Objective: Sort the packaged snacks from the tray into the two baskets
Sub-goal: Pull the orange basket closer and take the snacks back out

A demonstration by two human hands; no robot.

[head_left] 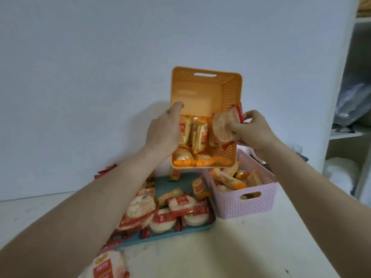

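Note:
The orange basket is lifted and tipped toward me, its open side facing the camera, above the tray. My left hand grips its left rim. My right hand pinches a round red-and-white snack pack against the basket's right rim. Several orange-wrapped snacks lie heaped in the basket's lower end. The teal tray below carries several round red-labelled packs. The pink basket stands to the tray's right with orange-wrapped snacks inside.
One round pack lies on the white table in front of the tray, at the bottom edge. Small red packets lie behind my left forearm. A white wall is close behind. White shelves stand at the right.

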